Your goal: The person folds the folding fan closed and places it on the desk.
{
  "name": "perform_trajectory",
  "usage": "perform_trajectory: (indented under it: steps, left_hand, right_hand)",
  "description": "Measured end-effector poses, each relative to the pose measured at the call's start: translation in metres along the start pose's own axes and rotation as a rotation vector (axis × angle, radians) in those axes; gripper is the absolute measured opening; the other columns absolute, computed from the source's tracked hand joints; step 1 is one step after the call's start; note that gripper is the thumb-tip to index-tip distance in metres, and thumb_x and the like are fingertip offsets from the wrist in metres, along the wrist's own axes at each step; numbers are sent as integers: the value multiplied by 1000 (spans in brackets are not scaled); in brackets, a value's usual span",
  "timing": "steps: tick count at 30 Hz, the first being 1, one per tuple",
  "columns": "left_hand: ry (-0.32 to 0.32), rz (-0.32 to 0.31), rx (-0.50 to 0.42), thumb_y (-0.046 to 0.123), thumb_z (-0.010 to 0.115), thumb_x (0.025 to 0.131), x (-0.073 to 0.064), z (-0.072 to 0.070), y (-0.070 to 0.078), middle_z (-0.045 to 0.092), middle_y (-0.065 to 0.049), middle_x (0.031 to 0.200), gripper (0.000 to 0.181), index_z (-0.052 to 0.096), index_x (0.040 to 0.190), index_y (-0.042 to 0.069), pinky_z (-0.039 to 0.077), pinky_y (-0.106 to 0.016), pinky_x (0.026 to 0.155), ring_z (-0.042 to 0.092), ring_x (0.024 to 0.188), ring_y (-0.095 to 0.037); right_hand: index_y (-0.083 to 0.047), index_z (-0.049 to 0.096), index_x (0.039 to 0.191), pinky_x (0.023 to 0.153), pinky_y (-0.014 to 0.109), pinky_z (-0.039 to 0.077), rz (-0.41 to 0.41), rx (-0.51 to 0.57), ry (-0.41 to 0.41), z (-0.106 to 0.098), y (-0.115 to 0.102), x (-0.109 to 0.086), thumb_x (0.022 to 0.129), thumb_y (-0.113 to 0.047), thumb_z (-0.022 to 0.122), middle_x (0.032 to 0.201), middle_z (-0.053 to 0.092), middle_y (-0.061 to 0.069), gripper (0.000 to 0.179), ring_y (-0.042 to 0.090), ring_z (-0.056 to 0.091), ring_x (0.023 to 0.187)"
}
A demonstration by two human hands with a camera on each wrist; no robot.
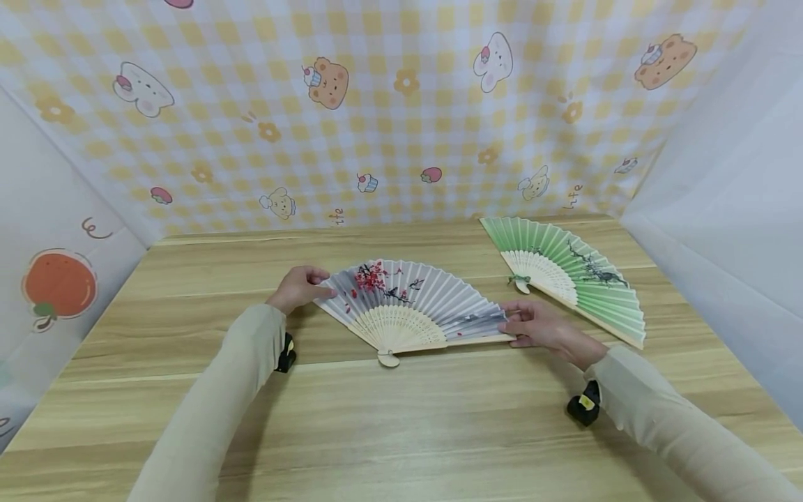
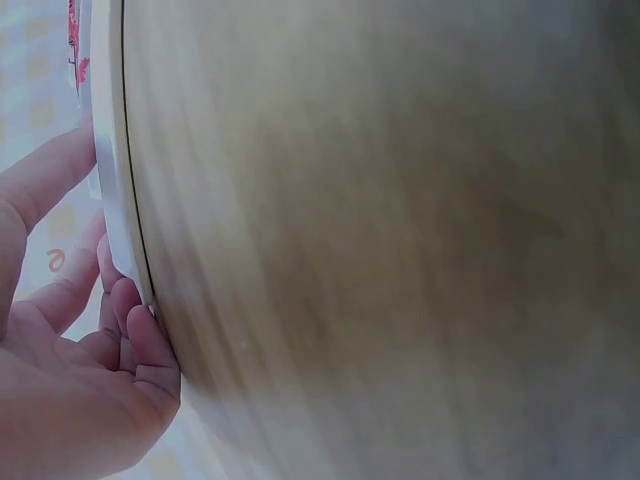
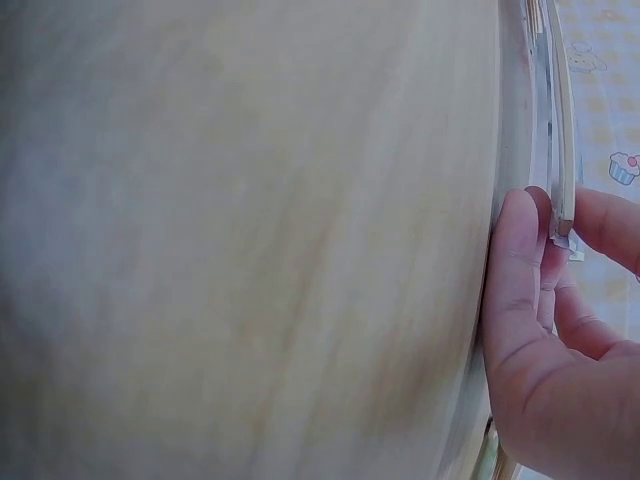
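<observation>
Left hand [image 1: 297, 288] and right hand [image 1: 541, 326] pinch a grey fan [image 1: 410, 307] (spread open, blossom-printed).

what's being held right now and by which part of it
The open fan with red blossoms: the left hand holds its outer left corner, the right hand its outer right corner.

left grip [image 1: 302, 287] + right grip [image 1: 542, 326]: hold gray fan [image 1: 409, 307] | green fan [image 1: 567, 273]: spread, right-rear
</observation>
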State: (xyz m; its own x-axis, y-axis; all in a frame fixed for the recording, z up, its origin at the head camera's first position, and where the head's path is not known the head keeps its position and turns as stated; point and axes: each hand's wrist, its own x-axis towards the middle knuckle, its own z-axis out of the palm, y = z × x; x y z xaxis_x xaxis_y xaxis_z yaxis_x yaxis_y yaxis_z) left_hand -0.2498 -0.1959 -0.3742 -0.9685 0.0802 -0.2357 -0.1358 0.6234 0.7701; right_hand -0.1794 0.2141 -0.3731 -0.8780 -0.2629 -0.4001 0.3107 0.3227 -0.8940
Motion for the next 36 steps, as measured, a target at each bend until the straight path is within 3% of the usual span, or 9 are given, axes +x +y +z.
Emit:
perform_trajectory:
  steps: [18,23,30,36]
  left_hand:
    - [-52,35,-22,7,65,76,-5,0,5,42,-13,94,44,50,116,-6,32,-27,69,37,86,-22]
    - [-59,47,-54,17,70,74,-4,-1,1,43,-11,93,43,53,110,-2,34,-29,70,38,85,-22]
    - [-67,-25,-56,19,65,79,-6,0,4,42,-11,98,44,50,115,-2,31,-28,71,36,89,-23]
    - [-57,-42,-44,19,62,82,-7,0,6,42,-10,99,43,48,116,-4,31,-27,71,37,90,-23]
  right_hand:
    - [10,32,128,70,28,52,-8,9,-6,1,0,-2,84,-5,59,90,49,7,53,10,55,73]
    - [10,33,127,70,28,52,-15,7,-8,2,0,-2,84,-5,59,90,49,7,53,10,55,73]
    - [11,33,126,70,28,52,-20,7,-12,2,0,-3,84,-5,59,89,50,7,52,10,55,73]
    - [12,32,127,71,28,52,-27,10,-14,1,0,-3,85,-5,57,90,51,7,52,10,55,75]
